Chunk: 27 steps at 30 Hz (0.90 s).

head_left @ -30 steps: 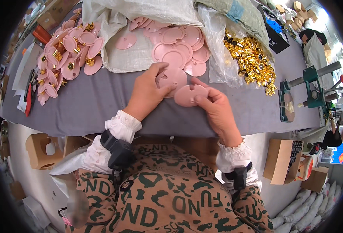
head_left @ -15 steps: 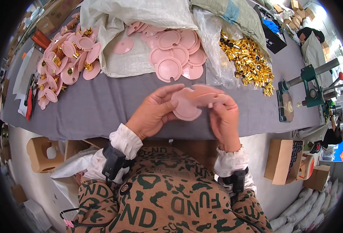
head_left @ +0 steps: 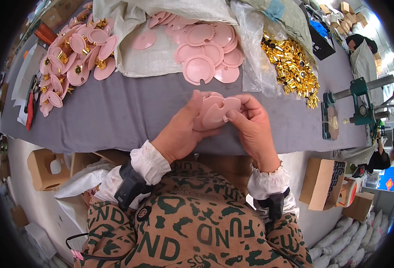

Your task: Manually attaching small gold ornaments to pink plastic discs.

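Note:
Over the near part of the grey-covered table, my left hand (head_left: pixel 182 127) is closed round some overlapping pink notched discs (head_left: pixel 218 111). My right hand (head_left: pixel 252 125) pinches the right edge of the front disc, its thumb by a small pink stub. How many discs are held I cannot tell, since they overlap. Beyond my hands, more loose pink discs (head_left: pixel 199 69) spill from a white woven sack (head_left: pixel 130 62). At the left lies a heap of pink discs with gold fittings (head_left: pixel 77 76) attached. Loose gold fittings (head_left: pixel 295 71) spill from a bag at the far right.
A green hand press (head_left: pixel 360 100) stands at the table's right end. Red-handled pliers (head_left: pixel 30 105) lie at the left edge of the grey cloth (head_left: pixel 130 111). Cardboard boxes (head_left: pixel 317 183) stand below the table on either side. Another person (head_left: pixel 382 156) is far off at the right.
The discs, held fanned apart before, now overlap closely between my hands. My left hand has moved a little right and wraps round them.

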Motion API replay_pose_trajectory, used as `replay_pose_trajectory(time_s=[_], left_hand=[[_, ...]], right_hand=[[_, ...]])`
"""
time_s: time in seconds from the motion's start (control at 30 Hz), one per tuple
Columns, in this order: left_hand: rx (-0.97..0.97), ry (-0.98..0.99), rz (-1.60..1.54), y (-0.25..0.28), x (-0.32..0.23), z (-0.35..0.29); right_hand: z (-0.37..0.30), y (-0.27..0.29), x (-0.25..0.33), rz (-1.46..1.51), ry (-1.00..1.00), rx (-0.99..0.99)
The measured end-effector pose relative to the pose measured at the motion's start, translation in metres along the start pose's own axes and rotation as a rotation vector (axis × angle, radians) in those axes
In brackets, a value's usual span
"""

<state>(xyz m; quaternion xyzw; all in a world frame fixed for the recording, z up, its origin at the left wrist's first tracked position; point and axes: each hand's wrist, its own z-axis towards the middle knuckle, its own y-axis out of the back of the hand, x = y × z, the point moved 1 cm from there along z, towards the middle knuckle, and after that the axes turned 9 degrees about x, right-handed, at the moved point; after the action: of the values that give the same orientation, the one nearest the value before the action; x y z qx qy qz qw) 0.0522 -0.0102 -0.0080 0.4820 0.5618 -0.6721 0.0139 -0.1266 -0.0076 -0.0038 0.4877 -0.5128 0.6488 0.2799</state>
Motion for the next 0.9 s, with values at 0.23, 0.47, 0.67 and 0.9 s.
replay_pose_trajectory(time_s=[0.23,0.47,0.67,0.9], left_hand=[[0.008,-0.028,-0.236,-0.002,-0.014,-0.013],[-0.092,-0.27,-0.46,0.053,-0.039,-0.027],[-0.14,-0.32,-0.483,0.058,-0.038,-0.02],[-0.171,-0.299,-0.46,0.025,-0.021,0.001]], right_hand=[[0.027,-0.052,0.0,-1.082,0.456,-0.072],[0.103,-0.035,0.005,-1.622,0.429,0.008],[0.108,-0.013,-0.003,-1.823,0.354,0.026],[0.064,-0.025,-0.006,-1.104,0.649,-0.166]])
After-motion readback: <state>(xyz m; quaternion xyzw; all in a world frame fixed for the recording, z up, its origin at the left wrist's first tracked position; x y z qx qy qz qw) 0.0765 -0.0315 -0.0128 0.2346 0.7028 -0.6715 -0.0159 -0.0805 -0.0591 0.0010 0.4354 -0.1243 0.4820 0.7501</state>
